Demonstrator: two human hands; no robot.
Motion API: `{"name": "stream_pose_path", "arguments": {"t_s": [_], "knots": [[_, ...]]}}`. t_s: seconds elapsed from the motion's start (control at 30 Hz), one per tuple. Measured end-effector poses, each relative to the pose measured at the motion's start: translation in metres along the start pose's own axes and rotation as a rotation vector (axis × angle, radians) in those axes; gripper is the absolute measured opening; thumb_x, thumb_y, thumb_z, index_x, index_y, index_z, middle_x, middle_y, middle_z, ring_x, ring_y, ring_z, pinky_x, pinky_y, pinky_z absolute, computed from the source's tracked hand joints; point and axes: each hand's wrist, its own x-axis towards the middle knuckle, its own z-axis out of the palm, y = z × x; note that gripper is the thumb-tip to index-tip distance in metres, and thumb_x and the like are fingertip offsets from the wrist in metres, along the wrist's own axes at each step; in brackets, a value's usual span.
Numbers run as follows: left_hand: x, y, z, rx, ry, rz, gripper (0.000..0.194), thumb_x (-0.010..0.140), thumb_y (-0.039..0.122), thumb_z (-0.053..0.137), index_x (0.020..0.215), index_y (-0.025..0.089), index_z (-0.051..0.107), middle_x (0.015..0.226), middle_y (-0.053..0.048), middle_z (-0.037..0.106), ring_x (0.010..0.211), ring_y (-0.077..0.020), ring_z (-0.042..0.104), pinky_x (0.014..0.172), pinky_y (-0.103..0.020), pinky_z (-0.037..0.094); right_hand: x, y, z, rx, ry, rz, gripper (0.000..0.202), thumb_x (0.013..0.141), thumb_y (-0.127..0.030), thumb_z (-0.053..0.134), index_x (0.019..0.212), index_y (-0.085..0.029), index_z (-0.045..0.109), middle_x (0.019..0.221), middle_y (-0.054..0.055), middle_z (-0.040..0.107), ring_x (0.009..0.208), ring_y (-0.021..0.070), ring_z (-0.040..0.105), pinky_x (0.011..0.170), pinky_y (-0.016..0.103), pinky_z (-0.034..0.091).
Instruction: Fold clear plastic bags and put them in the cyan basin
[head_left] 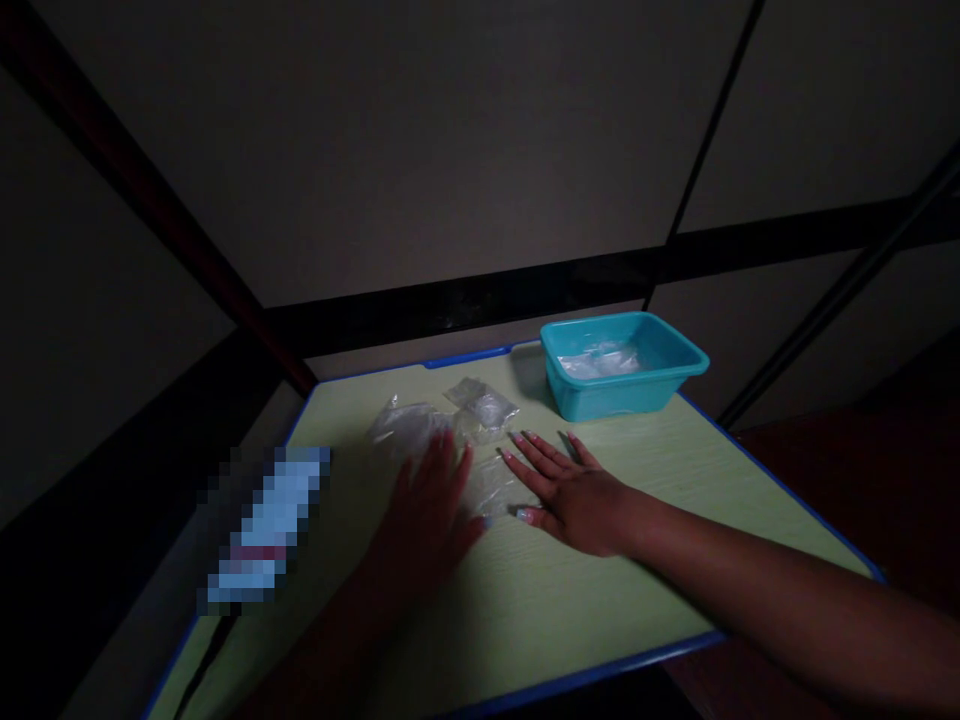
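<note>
Near the middle of the pale green table, a clear plastic bag lies flat between my two hands. My right hand rests with spread fingers at the bag's right edge. My left hand, slightly blurred, has its fingers apart at the bag's left side, its fingertips over another crumpled clear bag. A further clear plastic bag lies just beyond the hands. Neither hand holds anything.
A turquoise basin with clear plastic inside stands at the table's back right. At the left edge lies a pixelated object with a dark cord. The table has a blue rim; panelled wall stands behind it.
</note>
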Motion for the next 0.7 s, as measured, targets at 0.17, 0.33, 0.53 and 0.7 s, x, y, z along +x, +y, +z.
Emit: {"name": "stream_pose_path", "arguments": {"t_s": [0.17, 0.33, 0.53, 0.7], "knots": [[-0.003, 0.014, 0.001, -0.097, -0.053, 0.111, 0.068, 0.095, 0.048, 0.037, 0.152, 0.015, 0.018, 0.157, -0.016, 0.022, 0.145, -0.0307, 0.02, 0.113, -0.058, 0.023, -0.005, 0.005, -0.007, -0.01, 0.045, -0.126, 0.07, 0.094, -0.055, 0.043, 0.153, -0.025, 0.019, 0.158, 0.012, 0.007, 0.145, 0.0348, 0.008, 0.111, 0.066, 0.002], [-0.005, -0.003, -0.004, -0.142, 0.381, -0.069, 0.074, 0.098, 0.045, 0.027, 0.151, 0.017, -0.014, 0.16, -0.017, -0.002, 0.147, -0.0308, 0.0, 0.114, -0.058, 0.015, -0.001, 0.002, -0.012, -0.015, 0.192, -0.176, 0.073, 0.096, -0.053, 0.039, 0.154, -0.021, 0.008, 0.158, 0.014, 0.001, 0.146, 0.0355, 0.005, 0.108, 0.068, -0.004], [-0.005, 0.008, 0.012, -0.091, 0.141, -0.035, 0.071, 0.093, 0.049, 0.037, 0.152, 0.013, 0.018, 0.157, -0.019, 0.019, 0.145, -0.0346, 0.019, 0.109, -0.06, 0.027, 0.005, -0.01, 0.0, 0.033, 0.03, -0.239, 0.074, 0.096, -0.055, 0.039, 0.154, -0.02, 0.009, 0.159, 0.011, 0.0, 0.147, 0.0264, 0.004, 0.111, 0.064, -0.005], [-0.006, 0.009, 0.016, -0.044, -0.082, -0.157, 0.065, 0.093, 0.045, 0.037, 0.148, 0.011, 0.03, 0.156, -0.017, 0.024, 0.144, -0.0323, 0.022, 0.108, -0.06, 0.03, 0.004, -0.002, -0.003, 0.067, -0.086, -0.191, 0.076, 0.094, -0.057, 0.041, 0.154, -0.023, 0.008, 0.159, 0.008, 0.002, 0.147, 0.0242, 0.002, 0.114, 0.059, -0.003]]}}
